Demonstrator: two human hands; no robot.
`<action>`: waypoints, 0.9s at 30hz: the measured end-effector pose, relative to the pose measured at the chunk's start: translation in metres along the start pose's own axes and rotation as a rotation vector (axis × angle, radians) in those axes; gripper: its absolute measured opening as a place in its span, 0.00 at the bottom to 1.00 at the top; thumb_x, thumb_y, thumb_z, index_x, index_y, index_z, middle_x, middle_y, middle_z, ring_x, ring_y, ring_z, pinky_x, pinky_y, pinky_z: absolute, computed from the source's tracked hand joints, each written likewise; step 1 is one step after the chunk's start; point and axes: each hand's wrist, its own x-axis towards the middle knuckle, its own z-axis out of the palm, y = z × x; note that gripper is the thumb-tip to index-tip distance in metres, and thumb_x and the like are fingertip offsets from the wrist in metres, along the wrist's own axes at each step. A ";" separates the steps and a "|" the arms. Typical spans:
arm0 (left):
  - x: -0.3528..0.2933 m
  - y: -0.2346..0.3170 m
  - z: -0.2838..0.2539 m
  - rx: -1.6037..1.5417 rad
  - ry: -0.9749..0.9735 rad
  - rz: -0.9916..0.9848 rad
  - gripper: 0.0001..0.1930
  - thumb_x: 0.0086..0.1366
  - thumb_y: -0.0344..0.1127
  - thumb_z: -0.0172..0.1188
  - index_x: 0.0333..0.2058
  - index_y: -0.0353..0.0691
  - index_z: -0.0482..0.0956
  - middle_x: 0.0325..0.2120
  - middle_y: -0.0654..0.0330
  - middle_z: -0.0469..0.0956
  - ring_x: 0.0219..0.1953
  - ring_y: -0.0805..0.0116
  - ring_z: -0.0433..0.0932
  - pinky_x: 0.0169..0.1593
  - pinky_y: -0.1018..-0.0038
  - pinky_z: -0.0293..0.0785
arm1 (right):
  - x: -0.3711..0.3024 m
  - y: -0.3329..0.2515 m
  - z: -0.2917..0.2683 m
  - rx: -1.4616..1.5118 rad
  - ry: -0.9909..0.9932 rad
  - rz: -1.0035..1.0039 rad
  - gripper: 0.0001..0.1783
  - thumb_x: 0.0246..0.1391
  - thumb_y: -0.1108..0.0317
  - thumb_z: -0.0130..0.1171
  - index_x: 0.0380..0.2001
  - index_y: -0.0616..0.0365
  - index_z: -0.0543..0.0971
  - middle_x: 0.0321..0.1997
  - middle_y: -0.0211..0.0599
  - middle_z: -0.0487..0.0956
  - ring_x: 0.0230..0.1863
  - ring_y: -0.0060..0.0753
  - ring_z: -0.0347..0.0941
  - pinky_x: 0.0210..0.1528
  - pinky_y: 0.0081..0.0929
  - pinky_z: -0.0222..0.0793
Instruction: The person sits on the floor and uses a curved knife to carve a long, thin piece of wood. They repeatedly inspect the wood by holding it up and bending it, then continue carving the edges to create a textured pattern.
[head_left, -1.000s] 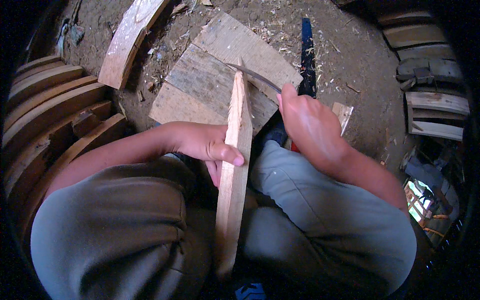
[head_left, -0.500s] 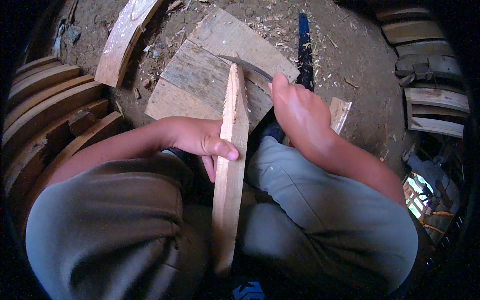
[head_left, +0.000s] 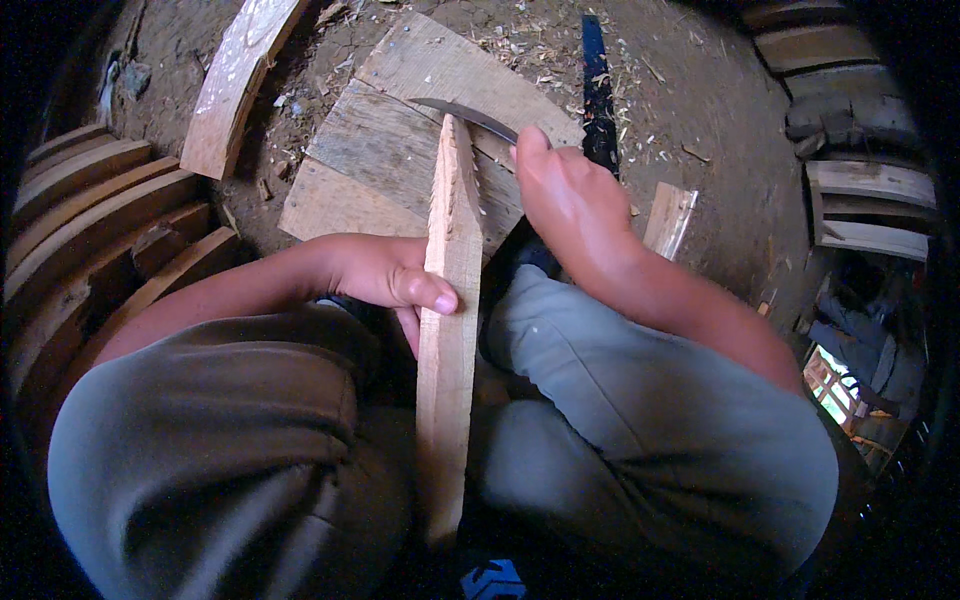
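A long, pale wooden stick (head_left: 447, 370) stands between my knees, its pointed far end roughly whittled with small splinters along the edges. Around its middle my left hand (head_left: 385, 277) is closed, thumb pressed on the upper face. My right hand (head_left: 575, 195) is wrapped round the handle of a curved knife (head_left: 478, 116), mostly hidden by the fingers. The thin, dark blade arcs to the left, just beyond the stick's tip; whether it touches the wood I cannot tell. Below them lies a worn wooden board (head_left: 370, 150) on the ground.
Curved timber pieces (head_left: 110, 215) are stacked at left, and more timber (head_left: 870, 185) lines the right. A thick plank (head_left: 235, 90) lies at the upper left. Beyond the board is a dark, narrow strip (head_left: 598, 90) amid wood shavings. A short offcut (head_left: 670, 217) lies near my right forearm.
The whole view has shifted slightly. My right hand and the knife have moved a little to the left, as has the stick's tip. Both grips are unchanged.
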 end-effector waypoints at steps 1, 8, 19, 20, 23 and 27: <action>0.000 -0.002 0.001 0.009 0.008 0.003 0.41 0.57 0.63 0.59 0.55 0.31 0.66 0.49 0.52 0.72 0.52 0.60 0.69 0.56 0.65 0.65 | 0.001 -0.001 0.001 -0.002 0.005 0.003 0.12 0.62 0.60 0.48 0.28 0.55 0.67 0.17 0.45 0.76 0.21 0.46 0.79 0.19 0.38 0.74; 0.000 0.001 -0.003 0.026 -0.018 -0.014 0.42 0.57 0.62 0.59 0.57 0.30 0.64 0.51 0.51 0.71 0.55 0.59 0.67 0.59 0.65 0.62 | 0.011 0.003 0.013 0.009 0.018 -0.006 0.13 0.62 0.59 0.47 0.29 0.57 0.68 0.17 0.45 0.77 0.21 0.46 0.78 0.21 0.41 0.75; -0.002 0.004 0.001 0.026 0.003 0.036 0.42 0.58 0.62 0.59 0.57 0.30 0.63 0.52 0.50 0.70 0.55 0.59 0.66 0.58 0.66 0.63 | -0.001 0.021 -0.037 0.163 -0.182 -0.022 0.18 0.64 0.56 0.44 0.33 0.61 0.72 0.21 0.52 0.78 0.24 0.55 0.78 0.26 0.48 0.74; -0.002 0.004 0.001 0.027 0.002 0.044 0.42 0.58 0.61 0.59 0.57 0.30 0.63 0.51 0.50 0.70 0.55 0.60 0.66 0.58 0.66 0.63 | -0.003 0.021 -0.039 0.159 -0.202 -0.037 0.18 0.64 0.56 0.44 0.32 0.61 0.72 0.21 0.52 0.78 0.24 0.55 0.78 0.25 0.48 0.74; -0.001 0.005 0.000 0.038 0.007 0.056 0.41 0.58 0.61 0.59 0.56 0.29 0.63 0.50 0.50 0.71 0.54 0.60 0.67 0.57 0.66 0.65 | -0.004 0.019 -0.041 0.134 -0.243 -0.051 0.17 0.64 0.56 0.45 0.33 0.60 0.72 0.20 0.51 0.78 0.23 0.56 0.77 0.25 0.48 0.74; -0.002 0.005 0.001 0.016 0.023 0.039 0.40 0.58 0.60 0.60 0.56 0.30 0.64 0.49 0.51 0.72 0.53 0.61 0.68 0.56 0.66 0.65 | -0.005 0.017 -0.044 0.176 -0.246 -0.052 0.16 0.64 0.57 0.44 0.33 0.59 0.70 0.19 0.54 0.77 0.24 0.59 0.76 0.26 0.52 0.71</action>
